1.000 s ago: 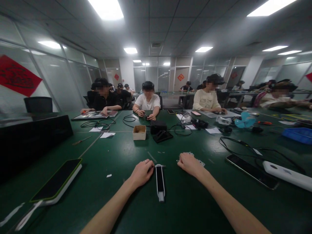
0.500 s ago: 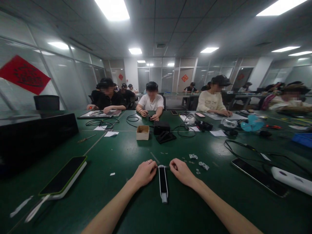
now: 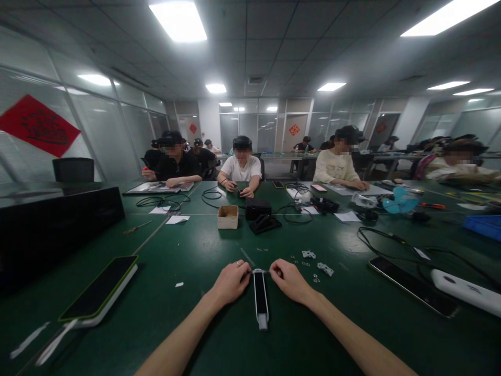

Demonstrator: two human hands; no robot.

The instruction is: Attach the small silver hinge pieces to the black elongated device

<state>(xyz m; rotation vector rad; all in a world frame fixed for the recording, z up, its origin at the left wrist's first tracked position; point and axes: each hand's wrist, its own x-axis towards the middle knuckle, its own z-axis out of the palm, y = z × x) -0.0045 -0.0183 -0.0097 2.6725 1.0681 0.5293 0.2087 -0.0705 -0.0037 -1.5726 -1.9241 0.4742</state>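
Note:
A narrow device with a white frame and a black face [image 3: 260, 295] lies lengthwise on the green table in front of me. My left hand [image 3: 231, 282] is closed at the left of its far end, a ring on one finger. On the other side my right hand [image 3: 288, 279] is closed too, its fingertips pinched together. Thin slivers show between the fingertips and the device's far end, too small to name. To the right of my right hand lie small grey-white brackets [image 3: 325, 269] and several tiny rings [image 3: 305, 263].
A phone on a white block [image 3: 99, 290] lies left, another phone [image 3: 409, 286] and a white case [image 3: 465, 290] right. Ahead stand a small open box [image 3: 228, 217] and a black box [image 3: 258, 209]. A dark monitor [image 3: 62, 230] fills the left side. Co-workers sit across the table.
The view has tilted up slightly, so the table sits a little lower in the picture. Both hands stay closed beside the device's far end.

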